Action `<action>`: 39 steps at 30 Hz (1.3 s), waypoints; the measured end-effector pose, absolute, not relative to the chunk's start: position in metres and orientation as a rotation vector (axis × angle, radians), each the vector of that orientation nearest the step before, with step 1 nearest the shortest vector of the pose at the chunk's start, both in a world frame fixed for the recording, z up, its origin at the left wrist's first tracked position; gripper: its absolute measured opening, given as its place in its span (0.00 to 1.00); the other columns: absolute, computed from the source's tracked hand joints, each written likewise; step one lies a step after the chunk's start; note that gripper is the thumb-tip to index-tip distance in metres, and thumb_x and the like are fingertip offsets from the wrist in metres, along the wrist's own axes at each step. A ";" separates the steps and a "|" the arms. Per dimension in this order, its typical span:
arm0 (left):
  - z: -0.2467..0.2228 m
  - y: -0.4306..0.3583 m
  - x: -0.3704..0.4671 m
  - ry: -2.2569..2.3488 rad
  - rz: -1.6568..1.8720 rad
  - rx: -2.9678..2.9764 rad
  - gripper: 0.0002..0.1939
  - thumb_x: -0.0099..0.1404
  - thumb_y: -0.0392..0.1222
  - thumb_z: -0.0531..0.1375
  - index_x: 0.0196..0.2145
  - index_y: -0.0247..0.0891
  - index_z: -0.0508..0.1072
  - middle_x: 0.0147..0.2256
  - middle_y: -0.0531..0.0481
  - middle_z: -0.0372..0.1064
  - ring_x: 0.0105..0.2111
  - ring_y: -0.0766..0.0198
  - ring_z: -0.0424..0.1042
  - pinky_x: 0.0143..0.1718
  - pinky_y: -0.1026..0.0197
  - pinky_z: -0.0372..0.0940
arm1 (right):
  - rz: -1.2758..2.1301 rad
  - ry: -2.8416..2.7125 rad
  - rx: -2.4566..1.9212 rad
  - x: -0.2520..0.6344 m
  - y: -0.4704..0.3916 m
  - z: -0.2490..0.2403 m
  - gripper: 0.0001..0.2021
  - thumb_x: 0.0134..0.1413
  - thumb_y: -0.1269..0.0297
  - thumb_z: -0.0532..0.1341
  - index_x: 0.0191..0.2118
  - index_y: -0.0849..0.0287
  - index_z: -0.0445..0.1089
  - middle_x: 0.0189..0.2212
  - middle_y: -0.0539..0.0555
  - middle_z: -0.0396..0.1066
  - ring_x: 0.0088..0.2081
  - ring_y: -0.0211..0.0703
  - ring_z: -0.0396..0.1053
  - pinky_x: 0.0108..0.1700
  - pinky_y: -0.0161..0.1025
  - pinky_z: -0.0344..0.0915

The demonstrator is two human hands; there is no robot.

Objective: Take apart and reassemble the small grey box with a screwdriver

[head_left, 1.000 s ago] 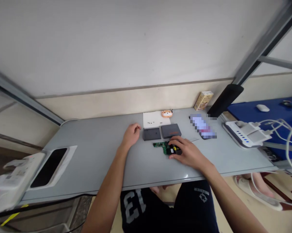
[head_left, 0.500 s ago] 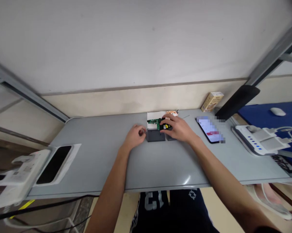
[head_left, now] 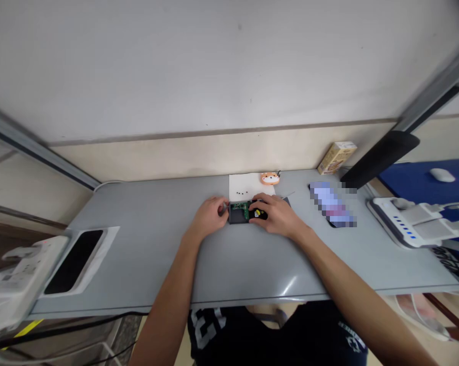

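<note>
A green circuit board (head_left: 246, 207), joined to a black part with a yellow spot (head_left: 258, 212), sits in or just over a shallow dark grey case (head_left: 237, 217). From above and the right, my right hand (head_left: 277, 213) grips the black part, fingers on its far side and thumb on its near side. The curled fingers of my left hand (head_left: 211, 216) close on the left edge of the case; their tips are partly hidden. Behind the case, several tiny dark screws (head_left: 242, 193) lie on a white paper (head_left: 248, 182). Another dark piece (head_left: 286, 201) shows partly behind my right hand.
An orange animal-faced case (head_left: 270, 178) rests at the paper's back right, near a thin metal rod (head_left: 289, 194). A lit phone (head_left: 330, 203), a small carton (head_left: 336, 157) and a power strip (head_left: 408, 223) are to the right. A dark phone (head_left: 75, 262) lies at left.
My right hand has brought the circuit board down and nearer, from above the paper to the dark grey case. The screws and the orange case are uncovered now. My left hand stays at the left edge.
</note>
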State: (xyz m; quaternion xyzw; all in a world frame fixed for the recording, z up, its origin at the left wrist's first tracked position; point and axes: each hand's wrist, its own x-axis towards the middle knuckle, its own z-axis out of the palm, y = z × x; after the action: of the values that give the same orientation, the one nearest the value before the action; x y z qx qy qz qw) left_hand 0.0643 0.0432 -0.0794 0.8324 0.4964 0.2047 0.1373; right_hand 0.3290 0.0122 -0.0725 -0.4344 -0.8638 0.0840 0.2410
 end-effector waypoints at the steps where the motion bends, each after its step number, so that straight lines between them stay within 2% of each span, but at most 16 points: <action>1: -0.079 0.043 0.065 1.440 0.592 2.410 0.09 0.62 0.33 0.58 0.40 0.40 0.73 0.29 0.51 0.66 0.33 0.58 0.67 0.37 0.57 0.62 | 0.239 -2.356 -1.193 0.328 0.012 -0.074 0.15 0.60 0.53 0.66 0.49 0.52 0.76 0.54 0.57 0.73 0.47 0.52 0.74 0.51 0.50 0.67; 14: -0.082 0.043 0.068 1.435 0.595 2.407 0.09 0.63 0.33 0.57 0.41 0.40 0.74 0.28 0.51 0.67 0.31 0.59 0.68 0.37 0.57 0.63 | 0.285 -2.317 -1.179 0.328 0.012 -0.075 0.13 0.60 0.56 0.67 0.48 0.53 0.75 0.53 0.58 0.73 0.49 0.53 0.73 0.51 0.50 0.67; 20: -0.084 0.043 0.068 1.404 0.641 2.403 0.07 0.64 0.34 0.57 0.37 0.40 0.74 0.28 0.51 0.67 0.30 0.60 0.67 0.36 0.58 0.62 | 0.219 -2.395 -1.172 0.326 0.011 -0.074 0.14 0.57 0.56 0.69 0.47 0.54 0.74 0.49 0.58 0.75 0.49 0.53 0.72 0.50 0.50 0.66; 24: -0.084 0.044 0.065 1.414 0.660 2.362 0.07 0.62 0.34 0.57 0.37 0.40 0.74 0.27 0.52 0.66 0.28 0.61 0.66 0.34 0.60 0.62 | 0.255 -2.405 -1.148 0.328 0.010 -0.068 0.20 0.56 0.54 0.70 0.52 0.53 0.72 0.50 0.57 0.75 0.49 0.54 0.72 0.51 0.51 0.67; 26: -0.083 0.044 0.064 1.450 0.678 2.359 0.08 0.62 0.33 0.58 0.37 0.41 0.75 0.27 0.52 0.67 0.29 0.61 0.67 0.36 0.59 0.63 | 0.281 -2.326 -1.126 0.331 0.009 -0.063 0.19 0.60 0.55 0.67 0.54 0.52 0.71 0.52 0.57 0.74 0.50 0.54 0.73 0.51 0.50 0.68; 27: -0.082 0.043 0.065 1.478 0.716 2.364 0.09 0.63 0.33 0.57 0.38 0.41 0.75 0.28 0.52 0.68 0.31 0.60 0.68 0.38 0.58 0.64 | 0.282 -2.239 -1.121 0.333 0.009 -0.060 0.16 0.63 0.56 0.64 0.54 0.52 0.71 0.51 0.57 0.75 0.49 0.52 0.73 0.51 0.49 0.68; 29: -0.081 0.039 0.071 1.527 0.836 2.379 0.10 0.65 0.34 0.56 0.41 0.41 0.75 0.34 0.49 0.72 0.38 0.57 0.72 0.45 0.56 0.65 | 0.291 -2.002 -1.114 0.336 0.007 -0.054 0.09 0.68 0.61 0.57 0.48 0.53 0.73 0.44 0.56 0.76 0.44 0.48 0.74 0.48 0.46 0.69; 31: -0.079 0.032 0.085 1.504 0.926 2.404 0.10 0.69 0.37 0.55 0.45 0.41 0.74 0.43 0.46 0.75 0.47 0.55 0.72 0.53 0.52 0.64 | 0.240 -1.669 -1.153 0.339 0.005 -0.048 0.10 0.69 0.61 0.53 0.44 0.54 0.71 0.37 0.55 0.75 0.37 0.46 0.73 0.43 0.44 0.69; 34: -0.079 0.021 0.108 1.304 0.884 2.489 0.15 0.71 0.42 0.58 0.54 0.42 0.72 0.54 0.44 0.73 0.57 0.53 0.69 0.61 0.49 0.59 | 0.127 -1.281 -1.122 0.341 0.002 -0.043 0.11 0.69 0.57 0.52 0.40 0.55 0.68 0.36 0.56 0.73 0.38 0.46 0.72 0.43 0.45 0.68; 36: -0.081 0.017 0.119 1.219 0.811 2.505 0.23 0.70 0.46 0.61 0.61 0.44 0.67 0.57 0.44 0.71 0.59 0.52 0.68 0.65 0.47 0.55 | 0.146 -1.188 -1.118 0.342 0.004 -0.044 0.14 0.69 0.53 0.50 0.39 0.55 0.67 0.35 0.55 0.73 0.38 0.46 0.72 0.41 0.44 0.67; 39: -0.085 0.018 0.121 1.194 0.690 2.476 0.35 0.66 0.51 0.66 0.67 0.47 0.61 0.60 0.44 0.70 0.61 0.49 0.67 0.67 0.44 0.51 | 0.277 -1.164 -1.254 0.342 0.008 -0.049 0.21 0.70 0.48 0.47 0.35 0.55 0.67 0.27 0.51 0.67 0.30 0.43 0.67 0.34 0.40 0.63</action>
State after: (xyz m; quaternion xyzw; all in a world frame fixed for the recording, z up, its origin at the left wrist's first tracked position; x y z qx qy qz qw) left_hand 0.1206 0.0179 -0.0851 0.8632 0.4164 0.2407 0.1532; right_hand 0.3418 0.0078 -0.0494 -0.5515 -0.5117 0.1217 0.6475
